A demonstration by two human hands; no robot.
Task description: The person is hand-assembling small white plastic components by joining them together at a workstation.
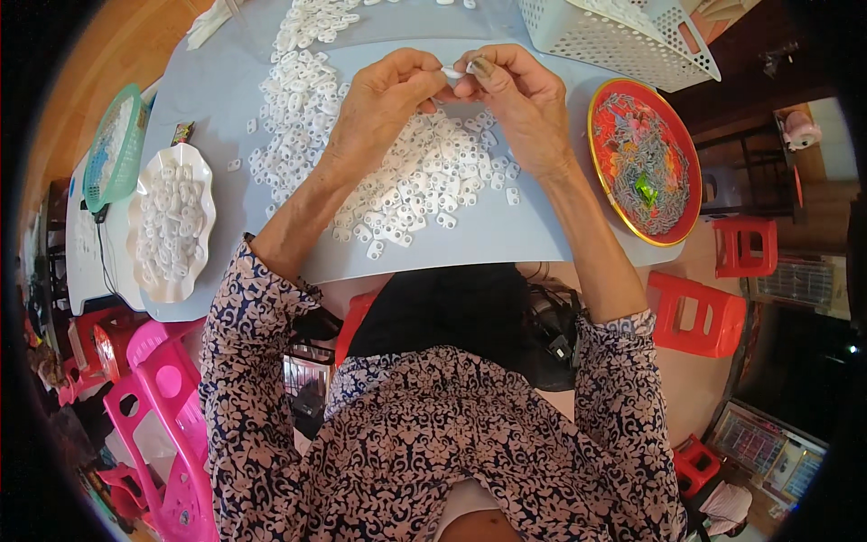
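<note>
Above the far part of the table, my left hand point(379, 104) and my right hand point(531, 113) meet with their fingertips pinched around one small white plastic piece point(452, 72). Both hands are closed on it, and the fingers cover much of it. Under and between my forearms spreads a pile of small white plastic pieces point(415, 188) with round holes, reaching far back on the left. To the right of my right hand stands a red round tray with a gold rim point(593, 149), which holds many small grey screw-like parts point(666, 176) and a green scrap point(645, 191).
A white wavy-edged dish point(209, 194) of white pieces stands at the left, beside a green basket point(137, 149). At the back right is a pale perforated basket point(591, 36). The light blue table's point(433, 257) curved edge runs before me; red stools point(700, 316) and a pink chair point(167, 434) stand around.
</note>
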